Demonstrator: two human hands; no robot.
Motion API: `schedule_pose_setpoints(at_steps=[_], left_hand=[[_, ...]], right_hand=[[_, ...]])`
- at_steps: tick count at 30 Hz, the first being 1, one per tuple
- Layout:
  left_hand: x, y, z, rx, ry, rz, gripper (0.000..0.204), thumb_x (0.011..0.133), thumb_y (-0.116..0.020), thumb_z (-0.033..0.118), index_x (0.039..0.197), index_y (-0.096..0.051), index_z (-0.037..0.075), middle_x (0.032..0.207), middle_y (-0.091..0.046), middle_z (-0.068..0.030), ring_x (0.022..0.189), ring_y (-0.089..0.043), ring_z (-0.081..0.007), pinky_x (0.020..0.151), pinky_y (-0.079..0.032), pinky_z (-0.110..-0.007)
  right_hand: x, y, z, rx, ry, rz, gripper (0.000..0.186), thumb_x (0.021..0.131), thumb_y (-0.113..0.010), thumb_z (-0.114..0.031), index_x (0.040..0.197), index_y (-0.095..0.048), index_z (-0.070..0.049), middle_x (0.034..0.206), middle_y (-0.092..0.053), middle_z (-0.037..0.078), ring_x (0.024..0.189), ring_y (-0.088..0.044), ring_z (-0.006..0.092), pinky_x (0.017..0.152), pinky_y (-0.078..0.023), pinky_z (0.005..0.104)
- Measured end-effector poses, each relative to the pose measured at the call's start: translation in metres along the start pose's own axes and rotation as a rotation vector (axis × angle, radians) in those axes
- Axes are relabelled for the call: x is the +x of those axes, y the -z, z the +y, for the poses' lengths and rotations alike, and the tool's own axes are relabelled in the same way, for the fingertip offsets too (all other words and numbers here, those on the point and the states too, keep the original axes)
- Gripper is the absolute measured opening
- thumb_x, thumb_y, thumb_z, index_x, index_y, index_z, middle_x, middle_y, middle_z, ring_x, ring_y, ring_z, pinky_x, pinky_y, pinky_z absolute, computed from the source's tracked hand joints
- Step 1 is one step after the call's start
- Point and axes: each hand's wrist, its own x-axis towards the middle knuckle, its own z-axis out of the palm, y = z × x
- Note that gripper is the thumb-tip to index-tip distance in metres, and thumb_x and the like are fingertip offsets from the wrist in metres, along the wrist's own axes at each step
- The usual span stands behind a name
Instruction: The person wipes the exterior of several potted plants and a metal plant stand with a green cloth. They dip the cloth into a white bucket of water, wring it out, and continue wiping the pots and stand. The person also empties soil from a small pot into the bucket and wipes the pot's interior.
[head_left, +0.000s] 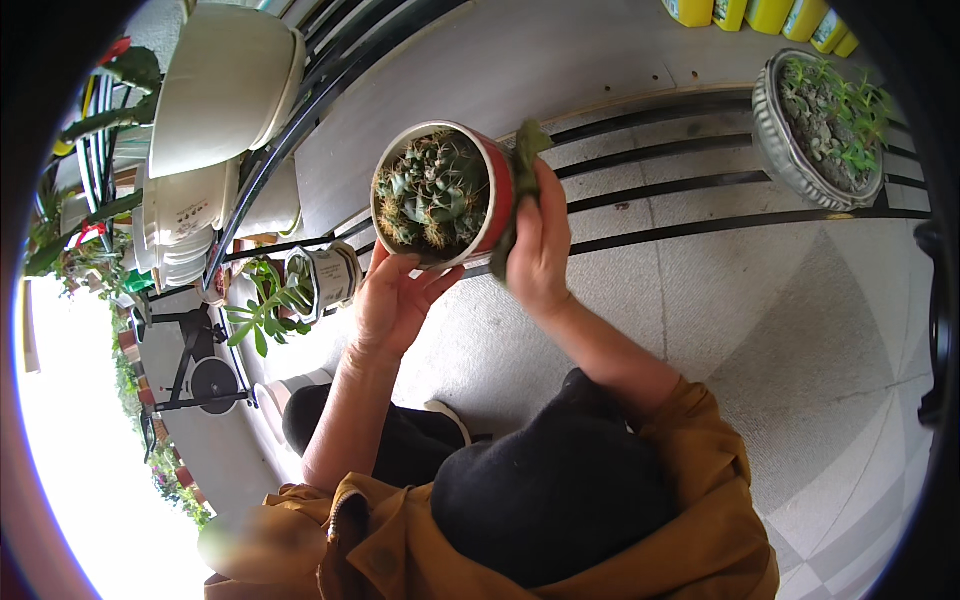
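Note:
A red pot with a white rim is held up before me, tilted so its top faces me. Spiny round cacti crowd the soil inside it. My left hand grips the pot from below at its near left side, thumb by the rim. Against the pot's right wall, my right hand presses a dark green cloth, its fingers curled over it. The underside of the pot is hidden.
Black rack bars run behind the pot. On them stands a grey oval planter with green seedlings. Yellow bottles line the top right. At left are large white pots, a succulent in a small pot and an exercise bike.

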Motion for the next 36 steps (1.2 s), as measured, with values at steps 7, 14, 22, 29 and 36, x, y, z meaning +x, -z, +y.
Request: schedule_pose_setpoints(at_steps=[7,14,22,29,36], left_hand=[[-0.005,-0.017,-0.005,-0.056,0.019,0.020,0.040,0.087,-0.047,0.005,0.126,-0.038,0.005,0.125,-0.048,-0.0152,0.113,-0.051,-0.0334,0.095,-0.045,-0.046],[0.002,-0.005,0.006,0.124,0.068,0.195,0.058,0.088,-0.037,0.053,0.117,-0.054,0.006,0.119,-0.053,-0.0132,0.113,-0.046,-0.0296,0.092,-0.039,-0.054],[0.120,0.021,0.105,0.673,0.007,-0.522,0.045,0.098,-0.037,0.032,0.133,-0.040,0.004,0.126,-0.050,-0.0137,0.107,-0.055,-0.0204,0.092,-0.045,-0.034],[0.130,-0.011,0.122,1.138,0.027,-0.474,0.041,0.090,-0.054,0.029,0.123,-0.053,0.003,0.110,-0.061,-0.0114,0.095,-0.060,-0.0175,0.080,-0.052,-0.031],[0.103,-0.004,0.107,1.061,0.030,-0.351,0.039,0.090,-0.055,0.022,0.117,-0.052,-0.005,0.103,-0.061,-0.0148,0.089,-0.061,-0.0200,0.078,-0.053,-0.032]], right_hand=[[0.037,-0.002,-0.014,-0.076,0.253,-0.065,0.036,0.095,-0.036,-0.022,0.118,-0.047,0.004,0.111,-0.052,0.022,0.098,-0.056,0.0312,0.085,-0.045,0.0358],[0.102,0.019,-0.017,0.119,-0.107,-0.350,0.046,0.096,-0.037,-0.035,0.113,-0.057,0.003,0.111,-0.060,0.013,0.103,-0.055,0.0186,0.094,-0.040,0.0285],[0.058,0.010,-0.013,0.003,0.147,-0.097,0.045,0.099,-0.028,-0.029,0.117,-0.052,0.005,0.109,-0.058,0.012,0.100,-0.054,0.0182,0.089,-0.041,0.0285],[0.049,0.001,-0.011,0.061,0.139,-0.041,0.039,0.099,-0.033,-0.027,0.113,-0.053,0.003,0.103,-0.060,0.012,0.094,-0.057,0.0178,0.083,-0.045,0.0281],[0.090,0.011,-0.010,-0.030,0.103,-0.209,0.043,0.097,-0.034,-0.029,0.106,-0.058,0.004,0.102,-0.062,0.011,0.093,-0.057,0.0184,0.085,-0.042,0.0297]])
